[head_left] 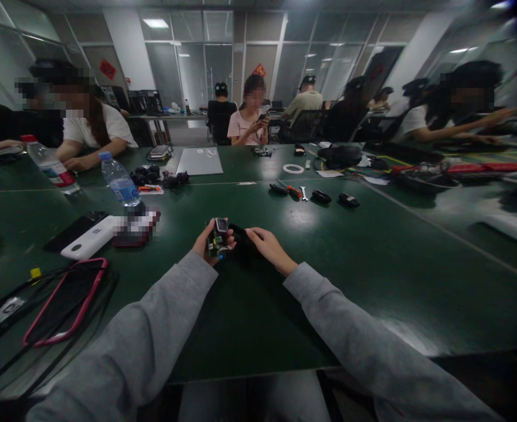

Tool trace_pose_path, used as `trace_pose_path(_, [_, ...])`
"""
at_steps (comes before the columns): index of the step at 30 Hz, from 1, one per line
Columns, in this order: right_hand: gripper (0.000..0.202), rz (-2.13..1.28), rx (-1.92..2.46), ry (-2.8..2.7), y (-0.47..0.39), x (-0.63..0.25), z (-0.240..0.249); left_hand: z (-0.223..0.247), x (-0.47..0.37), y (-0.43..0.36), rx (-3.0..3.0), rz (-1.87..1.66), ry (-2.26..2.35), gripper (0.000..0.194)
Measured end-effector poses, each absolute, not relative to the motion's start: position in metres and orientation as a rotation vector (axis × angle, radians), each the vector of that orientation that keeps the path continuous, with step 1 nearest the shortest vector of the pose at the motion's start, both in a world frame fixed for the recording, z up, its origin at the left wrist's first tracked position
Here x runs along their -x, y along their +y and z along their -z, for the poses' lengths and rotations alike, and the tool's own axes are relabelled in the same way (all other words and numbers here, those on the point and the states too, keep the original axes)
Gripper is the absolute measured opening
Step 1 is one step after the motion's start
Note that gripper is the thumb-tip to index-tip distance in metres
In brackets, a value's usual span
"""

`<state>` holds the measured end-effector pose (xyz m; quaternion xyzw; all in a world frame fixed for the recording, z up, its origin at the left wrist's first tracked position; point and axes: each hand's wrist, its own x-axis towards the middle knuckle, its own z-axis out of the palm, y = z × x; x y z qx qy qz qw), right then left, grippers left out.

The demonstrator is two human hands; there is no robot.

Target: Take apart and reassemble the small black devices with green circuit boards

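My left hand [204,241] is wrapped round a small green circuit board [217,241] that has a square grey-rimmed part at its top and a blue dot at its lower end. Close beside it, my right hand [267,247] pinches a black piece [242,239], whose outline is hard to make out against the dark table. The two held things are side by side above the green table [329,258]; whether they touch cannot be told.
Beyond my hands lie a screwdriver [292,190], a wrench [303,194], black pieces [321,196] and a white ring [293,169]. At left are bottles [120,183], a white power bank [92,235], a red-rimmed phone [67,302] and cables. People sit across the table.
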<state>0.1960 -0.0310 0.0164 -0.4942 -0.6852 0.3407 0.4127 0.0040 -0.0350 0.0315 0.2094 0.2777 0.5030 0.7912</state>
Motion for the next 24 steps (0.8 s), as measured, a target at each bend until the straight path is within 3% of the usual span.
trace_pose_path(16, [0.028, -0.729, 1.156, -1.832, -0.030, -0.196, -0.017, -0.037, -0.002, -0.043, -0.536, -0.947, 0.446, 0.051])
trace_pose_path(24, [0.021, -0.454, 1.182, -1.843, -0.036, -0.195, -0.023, -0.038, -0.002, -0.043, -0.540, -0.902, 0.378, 0.046])
